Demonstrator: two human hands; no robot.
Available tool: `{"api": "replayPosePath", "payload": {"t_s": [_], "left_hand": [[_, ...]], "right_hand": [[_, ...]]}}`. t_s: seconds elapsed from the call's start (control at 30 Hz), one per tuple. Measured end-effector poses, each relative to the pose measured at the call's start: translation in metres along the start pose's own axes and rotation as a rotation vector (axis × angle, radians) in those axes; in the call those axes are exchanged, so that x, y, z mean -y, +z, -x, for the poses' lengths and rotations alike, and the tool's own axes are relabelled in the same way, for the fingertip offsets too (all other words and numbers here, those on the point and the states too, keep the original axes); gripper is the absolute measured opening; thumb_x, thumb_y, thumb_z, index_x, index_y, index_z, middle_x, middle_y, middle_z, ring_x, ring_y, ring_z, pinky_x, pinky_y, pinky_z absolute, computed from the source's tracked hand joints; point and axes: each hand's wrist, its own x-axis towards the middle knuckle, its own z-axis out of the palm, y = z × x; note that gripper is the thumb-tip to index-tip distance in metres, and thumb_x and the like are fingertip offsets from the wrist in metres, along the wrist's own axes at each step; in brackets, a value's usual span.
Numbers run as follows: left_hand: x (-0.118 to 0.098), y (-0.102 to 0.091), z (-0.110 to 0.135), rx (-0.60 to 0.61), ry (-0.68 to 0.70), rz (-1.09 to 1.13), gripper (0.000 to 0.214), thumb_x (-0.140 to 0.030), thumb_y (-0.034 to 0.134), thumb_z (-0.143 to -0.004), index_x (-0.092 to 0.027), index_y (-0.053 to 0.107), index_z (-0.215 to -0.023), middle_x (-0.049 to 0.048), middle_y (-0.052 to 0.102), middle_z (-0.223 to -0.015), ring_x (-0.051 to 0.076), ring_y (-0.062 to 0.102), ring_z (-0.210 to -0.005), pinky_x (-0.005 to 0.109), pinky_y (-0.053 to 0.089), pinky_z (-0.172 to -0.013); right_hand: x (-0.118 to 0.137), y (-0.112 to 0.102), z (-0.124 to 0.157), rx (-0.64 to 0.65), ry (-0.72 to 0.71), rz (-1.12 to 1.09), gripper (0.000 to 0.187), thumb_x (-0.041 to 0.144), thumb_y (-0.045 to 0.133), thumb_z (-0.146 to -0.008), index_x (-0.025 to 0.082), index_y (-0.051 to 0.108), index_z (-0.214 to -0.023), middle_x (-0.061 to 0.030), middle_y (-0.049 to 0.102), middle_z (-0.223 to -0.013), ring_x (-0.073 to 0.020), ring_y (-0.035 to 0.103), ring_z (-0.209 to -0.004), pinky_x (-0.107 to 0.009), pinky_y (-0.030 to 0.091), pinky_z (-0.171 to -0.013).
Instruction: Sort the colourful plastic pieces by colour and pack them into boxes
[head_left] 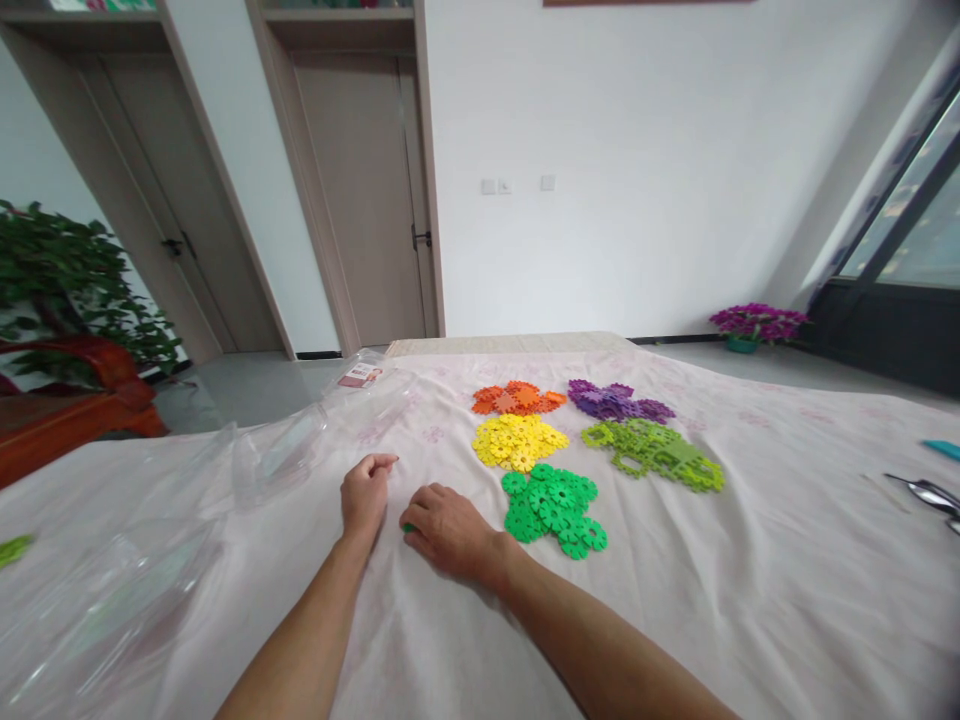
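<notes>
On a white cloth lie sorted piles of flat plastic snowflake pieces: orange point(517, 398), purple point(615, 401), yellow point(519, 442), light green point(654, 452) and dark green point(553, 508). My right hand point(448, 527) rests on the cloth just left of the dark green pile, fingers curled over a small green piece point(407, 526) that peeks out under them. My left hand point(367, 494) lies beside it, fingers curled with thumb against forefinger; nothing shows in them.
A clear plastic bag point(300, 445) with a red label lies left of the hands, more clear plastic at the near left. A lone green piece point(15, 548) sits at the far left edge. Metal scissors point(930, 495) lie at the right. A potted plant and doors stand behind.
</notes>
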Motion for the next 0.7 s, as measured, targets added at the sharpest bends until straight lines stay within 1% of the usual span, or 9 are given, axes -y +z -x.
{"api": "replayPosePath", "payload": {"t_s": [0.13,0.2,0.3,0.37,0.47,0.5,0.6,0.7], "left_hand": [[-0.001,0.0,0.001,0.0,-0.006,-0.018,0.029,-0.016,0.046,-0.074,-0.021,0.071,-0.087,0.003,0.076,-0.09,0.018,0.071,-0.087,0.027,0.052,-0.081],[-0.002,-0.001,0.002,0.004,-0.016,-0.033,0.029,-0.016,0.046,-0.074,-0.022,0.071,-0.087,0.0028,0.076,-0.09,0.018,0.071,-0.088,0.027,0.051,-0.081],[-0.004,-0.002,0.004,0.014,-0.035,-0.044,0.029,-0.016,0.046,-0.074,-0.023,0.071,-0.088,0.0023,0.076,-0.09,0.018,0.071,-0.09,0.027,0.051,-0.082],[-0.005,-0.003,0.004,0.021,-0.039,-0.045,0.028,-0.018,0.047,-0.075,-0.023,0.072,-0.088,0.0022,0.077,-0.089,0.019,0.071,-0.09,0.028,0.052,-0.082],[-0.005,-0.003,0.003,0.025,-0.037,-0.039,0.029,-0.019,0.048,-0.074,-0.023,0.072,-0.088,0.0019,0.076,-0.088,0.019,0.071,-0.088,0.029,0.052,-0.083],[-0.005,-0.003,0.003,0.023,-0.037,-0.035,0.029,-0.019,0.048,-0.073,-0.023,0.072,-0.088,0.0018,0.076,-0.087,0.019,0.071,-0.088,0.03,0.052,-0.083],[-0.005,-0.002,0.003,0.019,-0.041,-0.025,0.029,-0.018,0.047,-0.073,-0.023,0.072,-0.087,0.0019,0.076,-0.087,0.019,0.071,-0.088,0.029,0.051,-0.083],[-0.007,-0.002,0.004,0.021,-0.045,-0.029,0.03,-0.017,0.047,-0.072,-0.023,0.072,-0.087,0.0022,0.076,-0.088,0.019,0.071,-0.088,0.029,0.051,-0.084]], "right_hand": [[-0.003,0.0,0.003,0.025,0.056,0.062,0.017,0.024,0.048,-0.097,0.019,0.064,-0.096,-0.0056,0.066,-0.093,-0.0179,0.058,-0.087,-0.029,0.043,-0.08],[-0.007,-0.004,0.007,0.014,0.125,0.049,0.017,0.022,0.047,-0.096,0.019,0.064,-0.098,-0.0049,0.068,-0.092,-0.0174,0.059,-0.085,-0.027,0.043,-0.079],[-0.02,-0.015,0.015,-0.05,0.248,-0.013,0.021,0.02,0.045,-0.097,0.021,0.065,-0.105,-0.0048,0.069,-0.097,-0.0169,0.061,-0.09,-0.026,0.043,-0.079],[-0.032,-0.027,0.02,-0.105,0.315,-0.055,0.024,0.02,0.043,-0.097,0.02,0.065,-0.107,-0.0054,0.07,-0.101,-0.0165,0.062,-0.094,-0.025,0.043,-0.081],[-0.054,-0.052,0.027,-0.168,0.406,-0.096,0.027,0.021,0.042,-0.097,0.02,0.067,-0.106,-0.0053,0.07,-0.103,-0.016,0.062,-0.096,-0.024,0.042,-0.082],[-0.061,-0.062,0.029,-0.16,0.431,-0.111,0.026,0.021,0.043,-0.095,0.02,0.068,-0.104,-0.0048,0.071,-0.102,-0.0157,0.062,-0.094,-0.023,0.042,-0.081],[-0.084,-0.089,0.041,-0.047,0.485,-0.133,0.027,0.019,0.045,-0.089,0.019,0.072,-0.092,-0.0031,0.072,-0.091,-0.0144,0.063,-0.082,-0.022,0.04,-0.071],[-0.102,-0.107,0.056,0.015,0.611,-0.067,0.026,0.021,0.048,-0.085,0.018,0.074,-0.086,-0.0034,0.072,-0.084,-0.0138,0.061,-0.074,-0.022,0.036,-0.064]]}}
